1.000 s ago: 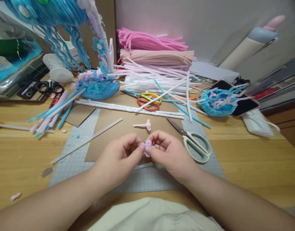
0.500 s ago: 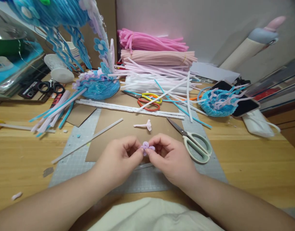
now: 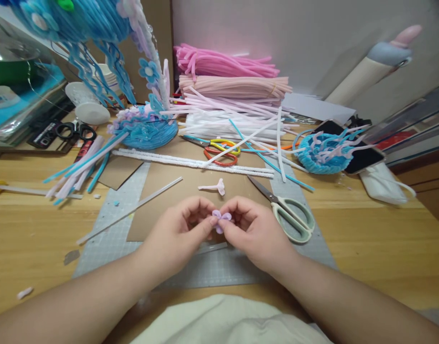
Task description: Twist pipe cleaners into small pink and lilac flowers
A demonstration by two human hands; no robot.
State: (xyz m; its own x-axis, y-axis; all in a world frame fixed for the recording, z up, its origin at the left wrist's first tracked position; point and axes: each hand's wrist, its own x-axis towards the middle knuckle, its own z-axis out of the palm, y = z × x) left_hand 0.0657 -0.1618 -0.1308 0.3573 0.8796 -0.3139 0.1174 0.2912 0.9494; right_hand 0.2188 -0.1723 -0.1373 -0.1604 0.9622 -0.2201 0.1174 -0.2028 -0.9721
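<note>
A small purple looped flower [image 3: 219, 227] is pinched between both hands above the brown cardboard [image 3: 151, 210]. My left hand [image 3: 185, 227] grips its left side with thumb and fingers closed. On the right side, the thumb and fingers of my right hand [image 3: 253, 229] are closed on the same flower. Just beyond the fingertips lies a pale pink piece [image 3: 217, 187] with a stem pointing left. Scissors with pale green handles [image 3: 294, 220] rest right of my right hand. A clear glue stick [image 3: 133, 208] slants across the cardboard's left side.
Behind the hands are long white stems [image 3: 194, 162], scissors with red and yellow handles [image 3: 221, 156] and stacked pink bundles [image 3: 230, 62]. A blue fuzzy structure [image 3: 148, 129] rises at the back left. At right sit a blue basket-like piece [image 3: 320, 157] and a phone [image 3: 366, 157].
The purple flower has turned between my fingers, its loops now lying differently, and has shifted slightly right. My left fingers have moved a little up around it. Both hands keep hold.
</note>
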